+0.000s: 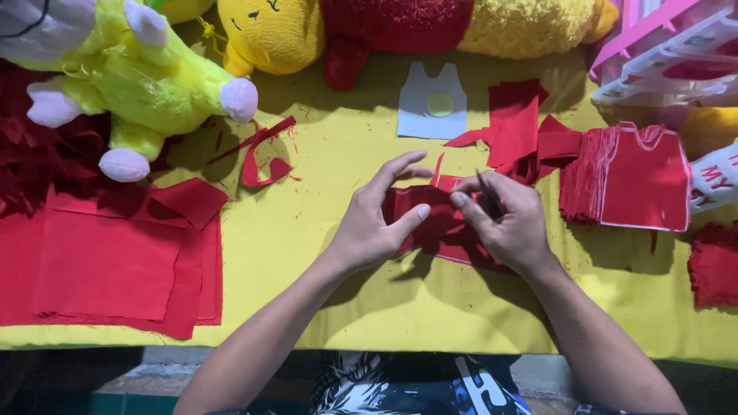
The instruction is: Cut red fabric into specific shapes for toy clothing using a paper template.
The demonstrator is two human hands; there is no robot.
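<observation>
I am working a red fabric piece [430,223] at centre frame.

At left, a stack of red cloth sheets [108,265] is running off the edge. My left hand [377,223] is pressing the piece with fingers spread wide; my right hand [503,219] is pinching its edge along with a thin dark tool I cannot make out. At right, a pile of red vest-shaped cutouts [642,177] is sitting below pink-and-white packages [669,54] that are cut off by the corner.

Bright overhead light, soft shadows, slight blur.

Head view, straight down, close
</observation>
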